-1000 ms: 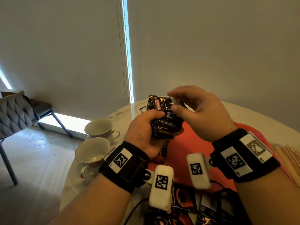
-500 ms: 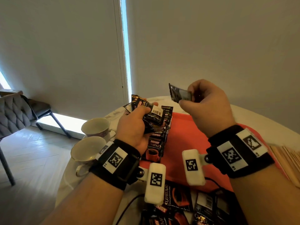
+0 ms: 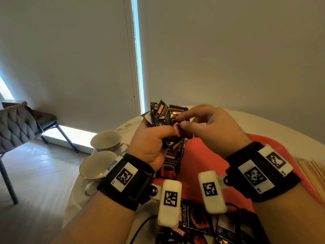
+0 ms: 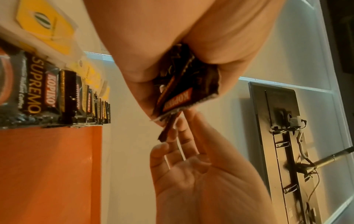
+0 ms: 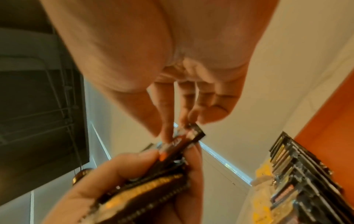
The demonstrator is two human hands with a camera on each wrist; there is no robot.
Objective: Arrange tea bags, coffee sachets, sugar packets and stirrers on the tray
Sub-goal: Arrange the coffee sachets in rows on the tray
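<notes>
My left hand point(image 3: 158, 136) grips a fanned bunch of black coffee sachets point(image 3: 163, 113), held upright above the left side of the orange tray point(image 3: 202, 155). My right hand point(image 3: 179, 122) pinches the end of one sachet point(image 5: 189, 136) in that bunch between thumb and fingertips. In the left wrist view the bunch point(image 4: 184, 97) fills my left fist, with my right palm point(image 4: 191, 166) just below it. A row of coffee sachets point(image 3: 171, 162) lies along the tray's left edge. Yellow tea bags point(image 4: 44, 25) lie beside that row.
Two teacups point(image 3: 107, 140) point(image 3: 95, 164) stand on the white table left of the tray. Wooden stirrers point(image 3: 313, 175) lie at the right edge. Loose coffee sachets point(image 3: 195, 219) sit on the table near me. A grey chair point(image 3: 15, 125) stands far left.
Half a second ago my right hand held a single sachet up and apart from the bunch. It is now back at the bunch, pinching a sachet, and my left hand has turned the bunch upright.
</notes>
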